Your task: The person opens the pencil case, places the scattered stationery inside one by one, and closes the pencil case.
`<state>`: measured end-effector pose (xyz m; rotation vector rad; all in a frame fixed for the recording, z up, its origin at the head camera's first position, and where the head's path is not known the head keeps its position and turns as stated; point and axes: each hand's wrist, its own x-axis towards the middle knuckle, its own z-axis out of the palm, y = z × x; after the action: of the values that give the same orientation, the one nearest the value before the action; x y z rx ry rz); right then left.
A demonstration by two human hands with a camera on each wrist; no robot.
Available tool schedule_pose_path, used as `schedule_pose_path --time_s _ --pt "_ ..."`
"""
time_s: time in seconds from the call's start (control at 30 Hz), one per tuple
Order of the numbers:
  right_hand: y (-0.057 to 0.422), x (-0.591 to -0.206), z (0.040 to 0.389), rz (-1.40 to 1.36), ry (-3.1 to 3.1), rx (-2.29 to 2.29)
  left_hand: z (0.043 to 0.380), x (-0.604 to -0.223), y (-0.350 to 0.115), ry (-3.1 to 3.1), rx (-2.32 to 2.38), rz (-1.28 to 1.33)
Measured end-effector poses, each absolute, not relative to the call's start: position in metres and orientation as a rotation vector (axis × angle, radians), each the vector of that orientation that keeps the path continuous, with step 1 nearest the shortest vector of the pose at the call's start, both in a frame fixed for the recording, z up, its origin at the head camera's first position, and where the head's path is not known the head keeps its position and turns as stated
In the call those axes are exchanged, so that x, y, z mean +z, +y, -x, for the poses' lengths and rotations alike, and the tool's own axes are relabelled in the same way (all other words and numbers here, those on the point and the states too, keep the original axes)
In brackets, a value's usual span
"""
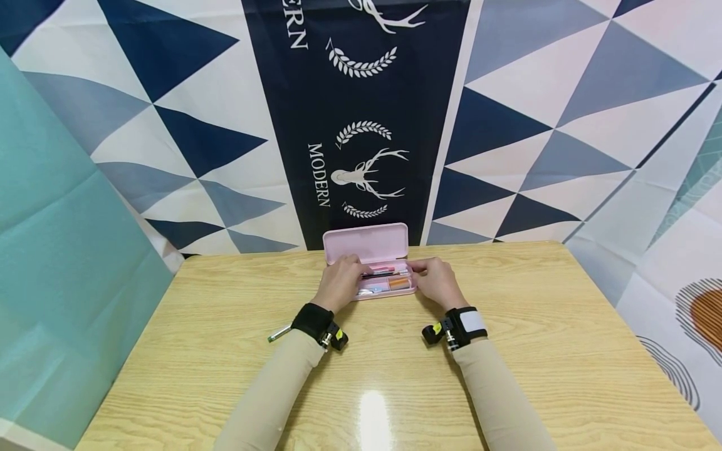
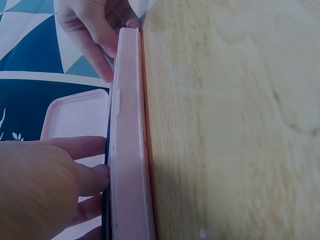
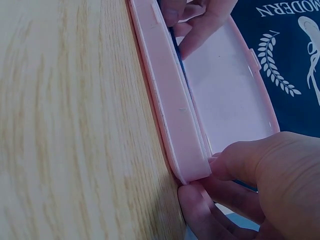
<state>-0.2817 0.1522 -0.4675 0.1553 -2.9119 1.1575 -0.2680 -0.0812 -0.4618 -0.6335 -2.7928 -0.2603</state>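
A pink pencil case (image 1: pixel 386 295) stands at the back of the table, its lid (image 1: pixel 366 243) raised behind it. My left hand (image 1: pixel 341 280) reaches over the case's left part. Its thumb and fingers pinch a long dark pen or pencil (image 1: pixel 379 275), which lies along the case. At the other end, my right hand (image 1: pixel 437 280) grips the case's right end, thumb above and fingers at the side in the right wrist view. Inside the case are a red pen (image 1: pixel 385 269), an orange item (image 1: pixel 399 284) and a pale blue item (image 1: pixel 379 289) too small to identify.
On the wooden table (image 1: pixel 225 376), a pen with a green end (image 1: pixel 279 333) lies left of my left wrist. Behind the case hangs a patterned cloth (image 1: pixel 361 94). A teal cloth (image 1: pixel 62 250) borders the left side.
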Motion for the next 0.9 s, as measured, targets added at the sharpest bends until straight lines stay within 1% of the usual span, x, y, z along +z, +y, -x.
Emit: schedule_pose_path --time_s 0.9 --pt "0.1523 -0.4666 0.2815 -0.146 -2.909 1.128 0.2720 -0.4687 -0.0725 -2.740 -0.461 0.671"
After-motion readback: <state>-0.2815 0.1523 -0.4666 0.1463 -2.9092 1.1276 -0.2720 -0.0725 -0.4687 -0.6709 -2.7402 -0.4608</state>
